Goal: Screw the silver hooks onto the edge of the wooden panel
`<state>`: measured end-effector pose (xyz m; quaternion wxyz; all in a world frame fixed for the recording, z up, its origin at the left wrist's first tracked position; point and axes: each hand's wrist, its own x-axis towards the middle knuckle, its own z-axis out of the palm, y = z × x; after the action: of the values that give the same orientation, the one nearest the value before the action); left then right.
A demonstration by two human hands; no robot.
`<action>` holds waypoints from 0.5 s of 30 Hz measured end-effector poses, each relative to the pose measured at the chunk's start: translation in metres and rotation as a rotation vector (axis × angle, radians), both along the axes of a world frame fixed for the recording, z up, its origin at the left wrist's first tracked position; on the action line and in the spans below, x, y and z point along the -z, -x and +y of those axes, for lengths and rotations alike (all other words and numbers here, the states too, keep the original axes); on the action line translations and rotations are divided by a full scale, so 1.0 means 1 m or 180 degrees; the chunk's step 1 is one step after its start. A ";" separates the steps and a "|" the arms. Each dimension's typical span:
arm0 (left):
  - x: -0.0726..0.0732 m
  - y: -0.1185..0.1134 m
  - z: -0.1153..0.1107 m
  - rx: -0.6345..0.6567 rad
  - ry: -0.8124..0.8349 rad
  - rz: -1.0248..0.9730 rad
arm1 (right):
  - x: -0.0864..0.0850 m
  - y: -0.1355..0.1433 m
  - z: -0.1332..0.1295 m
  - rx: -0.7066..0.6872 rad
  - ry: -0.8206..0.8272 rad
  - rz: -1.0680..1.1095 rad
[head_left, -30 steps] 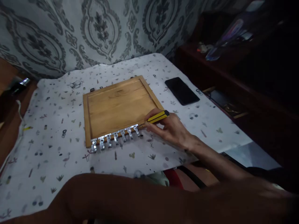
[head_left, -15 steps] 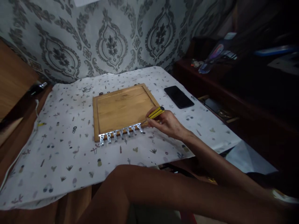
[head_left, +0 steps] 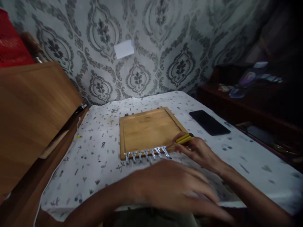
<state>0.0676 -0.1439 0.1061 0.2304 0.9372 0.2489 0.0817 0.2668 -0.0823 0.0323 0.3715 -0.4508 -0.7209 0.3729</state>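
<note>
My right hand point(head_left: 201, 153) is closed around the yellow and black handle of a screwdriver point(head_left: 183, 138). The thin shaft points left, to the right end of a metal hook rail point(head_left: 152, 153). That rail, with several hooks hanging down, lies along the near edge of a framed wooden board point(head_left: 149, 129) flat on the table. Close to the camera my left hand point(head_left: 172, 186) is in the air over the near table edge, blurred. Its fingers look stretched out and apart, with nothing visible in them.
A black phone point(head_left: 209, 122) lies right of the board on the patterned white cloth point(head_left: 94, 151). A wooden cabinet point(head_left: 35, 116) stands at the left, with a white cable point(head_left: 47, 184) beside the cloth. A bottle point(head_left: 247, 80) is on the dark furniture at the right.
My left arm, earlier reaching across to the lower right, has come back leftward, and its hand is now in view. The camera view has shifted up and left. My right hand keeps the screwdriver by the rail.
</note>
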 end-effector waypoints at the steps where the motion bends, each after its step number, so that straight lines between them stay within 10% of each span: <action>1: -0.004 0.024 0.021 -0.0193 0.0211 -0.0152 | 0.000 0.000 0.000 -0.0023 0.0017 -0.0039; 8: 0.033 0.179 0.134 -0.2620 -0.0411 -0.0052 | -0.004 0.003 0.002 0.0120 -0.0236 -0.0357; 15: 0.055 0.218 0.207 -0.3533 -0.0709 0.0235 | -0.004 0.004 0.000 0.0251 -0.0057 -0.0533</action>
<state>-0.1508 0.0628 0.0507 0.0439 0.6868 0.7020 0.1835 0.2625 -0.0825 0.0359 0.3283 -0.5051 -0.7344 0.3125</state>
